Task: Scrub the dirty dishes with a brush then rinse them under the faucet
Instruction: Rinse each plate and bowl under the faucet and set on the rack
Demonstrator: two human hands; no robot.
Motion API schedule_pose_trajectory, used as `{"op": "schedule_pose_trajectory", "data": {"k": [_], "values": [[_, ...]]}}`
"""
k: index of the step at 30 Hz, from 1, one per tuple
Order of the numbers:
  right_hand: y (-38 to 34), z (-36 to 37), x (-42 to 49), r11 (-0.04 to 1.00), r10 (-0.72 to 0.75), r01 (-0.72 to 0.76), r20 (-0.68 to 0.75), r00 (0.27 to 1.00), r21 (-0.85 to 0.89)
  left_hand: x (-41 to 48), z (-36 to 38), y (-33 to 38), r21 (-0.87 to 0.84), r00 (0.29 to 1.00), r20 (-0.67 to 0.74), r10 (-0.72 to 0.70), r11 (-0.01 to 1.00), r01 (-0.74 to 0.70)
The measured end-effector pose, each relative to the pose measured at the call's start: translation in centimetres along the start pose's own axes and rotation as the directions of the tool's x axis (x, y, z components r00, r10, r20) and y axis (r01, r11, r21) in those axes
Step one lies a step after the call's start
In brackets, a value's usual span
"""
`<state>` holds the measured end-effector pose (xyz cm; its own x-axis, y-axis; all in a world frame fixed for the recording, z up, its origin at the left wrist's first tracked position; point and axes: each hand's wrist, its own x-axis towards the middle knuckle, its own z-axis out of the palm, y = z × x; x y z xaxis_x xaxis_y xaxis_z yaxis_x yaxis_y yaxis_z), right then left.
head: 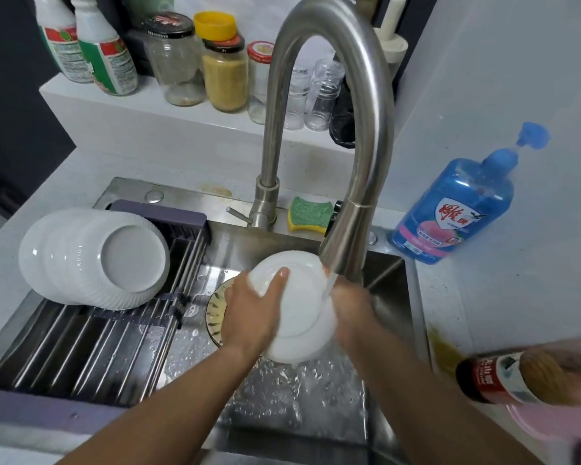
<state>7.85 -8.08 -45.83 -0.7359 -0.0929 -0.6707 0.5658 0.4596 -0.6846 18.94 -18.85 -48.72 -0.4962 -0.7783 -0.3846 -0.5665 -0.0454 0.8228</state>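
A white plate is held above the sink, tilted with one broad face toward the viewer, just under the faucet. The water strikes its right rim, beside the right hand. The left hand grips the plate's left rim, thumb laid across the face and fingers behind. The right hand sits at the right rim, blurred by the water, so I cannot tell whether it grasps or only rubs. This looks like rinsing, with the stream reaching only the right edge. The stack of clean plates leans on the rack to the left, so the left hand is nearer for carrying the plate there. A patterned dish lies lower in the sink, probably waiting its turn.
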Motion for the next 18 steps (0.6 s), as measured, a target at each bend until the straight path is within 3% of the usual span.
{"op": "schedule_pose_trajectory", "data": {"k": [4, 6, 8, 10, 13, 16, 18], "values": [[1.1, -1.0, 1.1, 0.996, 0.036, -0.033, -0.041, 0.998, 0.085, 0.7, 0.0, 1.9, -0.024, 0.987, -0.061, -0.151, 0.988, 0.149], [1.9, -1.2, 1.3, 0.967, 0.102, -0.093, -0.027, 0.994, 0.237, 1.3, 0.2, 2.1, -0.233, 0.95, -0.004, -0.313, 0.924, 0.304], [3.0, -0.9, 1.6, 0.924, 0.154, -0.14, -0.012, 0.988, 0.357, 0.9, -0.1, 1.5, -0.51, 0.905, 0.184, -0.383, 0.75, 0.421], [3.5, -0.4, 2.0, 0.872, 0.222, -0.183, -0.034, 0.974, 0.454, -0.4, -0.3, 0.5, -0.635, 0.88, 0.359, -0.31, 0.61, 0.474], [3.9, 0.1, 2.4, 0.813, 0.298, -0.261, 0.012, 0.954, 0.521, -3.0, -0.3, -0.4, -0.642, 0.801, 0.582, -0.141, 0.525, 0.559], [3.7, 1.0, 2.0, 0.827, 0.252, -0.23, 0.027, 0.967, 0.513, -4.0, -0.3, -0.8, -0.627, 0.765, 0.643, -0.041, 0.546, 0.556], [4.4, 1.4, 3.3, 0.866, 0.2, -0.183, 0.011, 0.98, 0.465, -3.5, -1.0, -0.7, -0.575, 0.757, 0.653, -0.021, 0.637, 0.514]]}}
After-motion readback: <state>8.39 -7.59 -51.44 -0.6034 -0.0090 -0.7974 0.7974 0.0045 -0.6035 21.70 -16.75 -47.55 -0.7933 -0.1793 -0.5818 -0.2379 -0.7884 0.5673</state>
